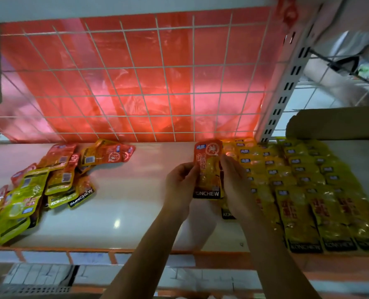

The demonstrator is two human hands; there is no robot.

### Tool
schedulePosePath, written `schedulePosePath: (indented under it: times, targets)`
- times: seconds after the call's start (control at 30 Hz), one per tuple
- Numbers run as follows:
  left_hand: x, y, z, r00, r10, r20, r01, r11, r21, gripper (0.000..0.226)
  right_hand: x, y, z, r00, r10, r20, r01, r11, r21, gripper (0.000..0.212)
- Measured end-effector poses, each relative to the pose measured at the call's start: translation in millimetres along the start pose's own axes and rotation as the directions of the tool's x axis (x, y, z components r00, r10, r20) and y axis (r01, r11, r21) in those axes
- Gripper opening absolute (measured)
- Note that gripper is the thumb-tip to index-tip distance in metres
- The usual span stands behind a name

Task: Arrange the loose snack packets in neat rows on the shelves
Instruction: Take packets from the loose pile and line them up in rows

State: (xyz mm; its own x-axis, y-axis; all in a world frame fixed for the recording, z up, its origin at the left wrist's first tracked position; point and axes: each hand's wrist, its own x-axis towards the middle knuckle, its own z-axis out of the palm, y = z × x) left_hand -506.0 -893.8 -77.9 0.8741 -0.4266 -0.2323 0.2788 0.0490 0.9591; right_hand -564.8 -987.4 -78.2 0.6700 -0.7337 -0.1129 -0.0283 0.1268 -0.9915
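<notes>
- Both forearms are reaching up from the bottom edge toward the middle of the white shelf (125,208).
- Left hand (180,182) is gripping the left edge of an orange snack packet (208,169), its fingers curling round that edge.
- Right hand (235,180) is pinching the same packet's right edge, so the packet is standing upright between the two hands, black band at the bottom, just left of the rows.
- Yellow packet rows (308,190) are lying overlapped on the right part of the shelf, the nearest ones reaching the front lip.
- A loose pile (39,186) of orange and yellow-green packets is sprawling at the shelf's left end, well apart from the hands.
- A white wire grid (136,67) is standing behind the shelf, with a red plastic sheet (106,52) hanging behind it.
- A slotted upright (287,83) is rising beside the rows, and a brown cardboard piece (340,121) is lying behind them.
</notes>
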Motion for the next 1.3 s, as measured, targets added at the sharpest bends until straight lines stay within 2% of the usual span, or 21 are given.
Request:
schedulePosePath:
  times: [0.1,0.13,0.3,0.43,0.6,0.73,0.87,1.03,1.17,1.3]
  targets:
    - [-2,-6,11,0.999,0.049,-0.013,-0.048,0.998,0.048,0.011,6,-4,-23,0.999,-0.052,-0.01,0.049,0.979,-0.199,0.018]
    - [-3,-8,14,0.998,0.066,-0.018,-0.065,0.996,0.06,0.012,8,-5,-30,0.999,-0.043,-0.019,0.038,0.978,-0.206,0.016]
    - [-6,-23,22,0.983,0.182,-0.029,-0.173,0.965,0.195,0.018,15,-9,-67,0.997,0.007,-0.071,-0.019,0.985,-0.173,0.017]
    - [-15,-34,26,0.98,0.195,-0.034,-0.179,0.95,0.256,0.019,21,-12,-93,0.996,-0.016,-0.092,-0.002,0.98,-0.2,0.017]
    - [-34,-45,27,0.965,0.263,-0.014,-0.234,0.882,0.408,0.018,22,-14,-112,0.994,-0.021,-0.111,-0.003,0.976,-0.217,0.015]
    - [-51,-51,25,0.953,0.299,-0.049,-0.217,0.786,0.579,0.018,19,-12,-122,0.994,-0.038,-0.104,0.013,0.973,-0.232,0.022]
    - [-60,-50,27,0.974,0.227,-0.004,-0.175,0.763,0.622,0.031,12,-11,-127,0.994,-0.041,-0.101,0.022,0.982,-0.185,0.022]
    - [-65,-47,32,0.961,0.27,0.06,-0.233,0.674,0.701,0.042,-3,-12,-130,0.987,-0.059,-0.152,0.032,0.984,-0.174,0.02]
    - [-65,-46,34,0.957,0.273,0.103,-0.261,0.642,0.721,0.046,-19,-9,-136,0.984,-0.059,-0.167,0.023,0.978,-0.209,0.017]
    - [-62,-43,30,0.939,0.303,0.165,-0.312,0.54,0.782,0.044,-35,-1,-139,0.977,-0.059,-0.203,0.016,0.977,-0.211,0.015]
